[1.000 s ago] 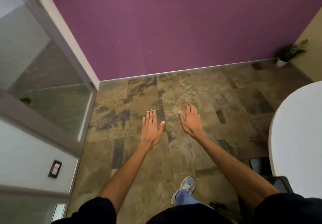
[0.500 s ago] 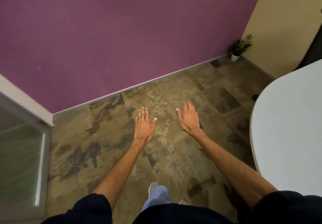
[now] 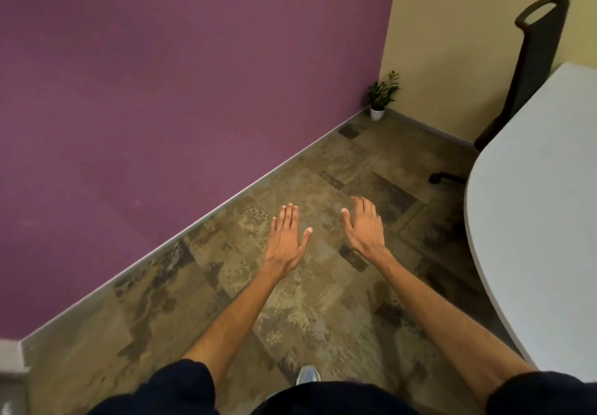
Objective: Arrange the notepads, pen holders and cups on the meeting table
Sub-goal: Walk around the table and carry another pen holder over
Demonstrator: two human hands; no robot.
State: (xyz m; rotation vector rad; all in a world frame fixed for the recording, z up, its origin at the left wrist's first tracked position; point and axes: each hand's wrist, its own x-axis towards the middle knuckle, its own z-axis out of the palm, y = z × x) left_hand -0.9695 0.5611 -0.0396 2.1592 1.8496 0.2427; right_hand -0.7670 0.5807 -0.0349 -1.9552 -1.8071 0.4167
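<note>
My left hand point(image 3: 287, 237) and my right hand point(image 3: 365, 227) are stretched out in front of me over the patterned floor, palms down, fingers straight, holding nothing. The white meeting table point(image 3: 533, 208) curves in from the right edge, to the right of my right hand; the part of its top that shows is bare. No notepads, pen holders or cups are in view.
A purple wall point(image 3: 181, 91) runs along the left and meets a yellow wall point(image 3: 452, 43) at the far corner. A small potted plant point(image 3: 381, 96) stands in that corner. A dark office chair point(image 3: 529, 65) stands behind the table. My shoe point(image 3: 308, 376) shows below.
The view has swung to the right: the glass partition has left the frame, the table fills more of the right side and the chair has appeared. Both hands stay outstretched and flat.
</note>
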